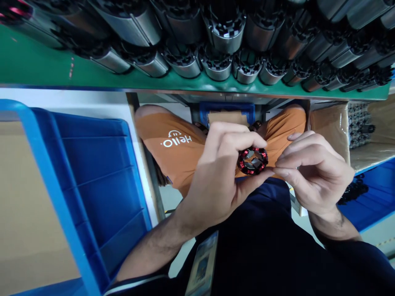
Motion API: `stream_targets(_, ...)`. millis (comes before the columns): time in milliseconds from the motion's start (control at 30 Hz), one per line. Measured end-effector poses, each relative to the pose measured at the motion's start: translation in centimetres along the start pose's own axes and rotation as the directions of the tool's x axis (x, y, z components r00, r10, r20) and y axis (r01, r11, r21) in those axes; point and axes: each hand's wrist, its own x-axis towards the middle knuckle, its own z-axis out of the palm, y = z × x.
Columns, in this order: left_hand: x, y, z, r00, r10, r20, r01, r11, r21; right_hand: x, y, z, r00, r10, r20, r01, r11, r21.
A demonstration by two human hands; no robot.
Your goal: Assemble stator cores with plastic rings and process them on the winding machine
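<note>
My left hand (220,172) is closed around a small motor stator (253,161), a dark ring with red windings inside. Its open end faces up towards me, between the curled fingers and the thumb. Just to the right, my right hand (314,170) is in a pinch, thumb and index fingertip pressed together beside my left thumb tip. Whatever sits in that pinch, if anything, is too small to make out. Both hands are above my lap, over orange shorts (173,152).
Rows of metal stators (185,63) stand along the green bench top (92,76) ahead. Blue bins (101,164) are at my left. On the right, a lined box (328,127) holds many small dark parts, beside a blue bin (376,197) with black parts.
</note>
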Motion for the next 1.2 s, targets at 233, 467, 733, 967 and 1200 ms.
stream_targets(233,-0.2,-0.5,0.5,0.994,0.11,0.004,-0.11,0.992,-0.053,-0.8,-0.4,1.2,0.97,0.242,-0.015,-0.233,0.945,0.229)
stream_targets(467,0.0,-0.1,0.8,0.997,-0.02,-0.081,0.017,0.999,-0.03,-0.8,-0.1,1.7,0.945,0.316,-0.083,-0.279,0.912,0.3)
stream_targets(733,-0.8,0.2,1.2,0.988,-0.107,-0.107,0.112,0.993,0.043,-2.1,-0.2,3.6,0.89,0.45,0.075,-0.404,0.703,0.585)
stream_targets(967,-0.6,0.2,0.8,0.994,-0.097,-0.044,0.1,0.991,0.084,-2.5,-0.3,4.5,0.856,0.516,0.037,-0.426,0.663,0.616)
stream_targets(1200,-0.3,0.0,0.1,1.0,-0.023,-0.02,0.025,0.995,0.094,-1.7,-0.7,4.2,0.87,0.492,0.022,-0.429,0.736,0.524)
